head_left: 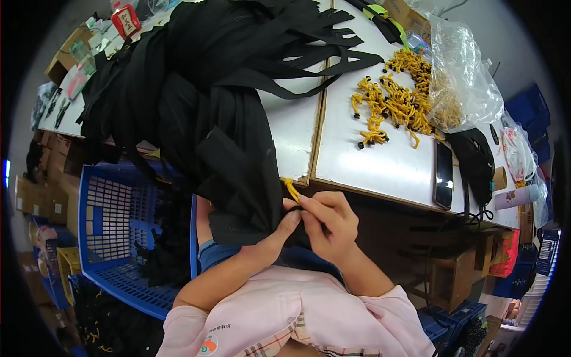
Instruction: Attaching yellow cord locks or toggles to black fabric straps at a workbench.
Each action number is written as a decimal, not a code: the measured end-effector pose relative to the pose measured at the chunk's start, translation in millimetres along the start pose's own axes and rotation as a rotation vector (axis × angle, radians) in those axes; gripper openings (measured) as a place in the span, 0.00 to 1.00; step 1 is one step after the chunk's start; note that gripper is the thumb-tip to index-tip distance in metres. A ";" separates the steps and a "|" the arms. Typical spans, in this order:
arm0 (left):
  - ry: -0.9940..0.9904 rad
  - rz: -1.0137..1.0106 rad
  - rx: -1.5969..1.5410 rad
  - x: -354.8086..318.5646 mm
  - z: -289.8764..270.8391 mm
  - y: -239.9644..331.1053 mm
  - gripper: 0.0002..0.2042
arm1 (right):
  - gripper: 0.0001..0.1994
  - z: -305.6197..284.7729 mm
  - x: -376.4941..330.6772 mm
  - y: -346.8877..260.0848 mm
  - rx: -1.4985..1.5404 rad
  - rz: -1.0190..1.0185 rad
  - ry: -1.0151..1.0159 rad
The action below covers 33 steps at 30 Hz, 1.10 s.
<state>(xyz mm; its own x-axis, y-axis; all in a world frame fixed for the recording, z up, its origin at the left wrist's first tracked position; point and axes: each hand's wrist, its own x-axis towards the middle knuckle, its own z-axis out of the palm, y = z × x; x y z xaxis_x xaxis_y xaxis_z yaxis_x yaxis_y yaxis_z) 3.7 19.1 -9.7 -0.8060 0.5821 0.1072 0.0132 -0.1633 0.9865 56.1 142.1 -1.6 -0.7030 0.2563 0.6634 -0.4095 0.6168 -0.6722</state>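
Note:
In front of my chest, both hands meet with fingertips pinched together. My right hand [331, 225] is closed on a short yellow cord [290, 188], whose looped end sticks up past the fingers. Close against it, my left hand [278, 234] is pinched on a small black part, perhaps the end of a strip; the fingers cover most of it. A large heap of long black fabric strips [208, 107] covers the table's left part and hangs over its front edge beside my left hand. Several yellow cords with black ends [404, 98] lie piled on the table to the right.
A blue plastic basket [113, 268] with black strips in it stands at my left. On the white table [363, 163] are a phone [443, 175], a black cloth item [473, 157], a clear plastic bag [464, 71] and a pale cup [516, 197]. Boxes stand around.

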 end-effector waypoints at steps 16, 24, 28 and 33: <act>0.028 -0.249 -0.381 0.7 -1.3 10.5 0.10 | 0.02 -6.5 -2.7 0.9 1.110 0.845 -0.077; -0.053 -0.065 -0.149 5.6 -4.3 6.5 0.09 | 0.02 5.4 -5.7 -13.5 0.849 0.916 0.009; -0.035 0.038 0.071 4.1 -4.6 14.7 0.10 | 0.03 13.1 -13.3 -10.3 0.648 0.564 0.054; -0.099 0.032 0.041 7.4 -8.4 20.4 0.10 | 0.04 0.9 -12.9 -6.8 0.670 0.606 -0.137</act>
<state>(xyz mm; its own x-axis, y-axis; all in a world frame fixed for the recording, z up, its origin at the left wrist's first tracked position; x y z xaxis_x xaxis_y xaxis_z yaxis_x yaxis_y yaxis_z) -7.0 13.4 10.2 -0.7422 0.6536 0.1482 0.0640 -0.1510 0.9865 67.4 133.9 -5.9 -0.9530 0.2788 0.1186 -0.1696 -0.1667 -0.9713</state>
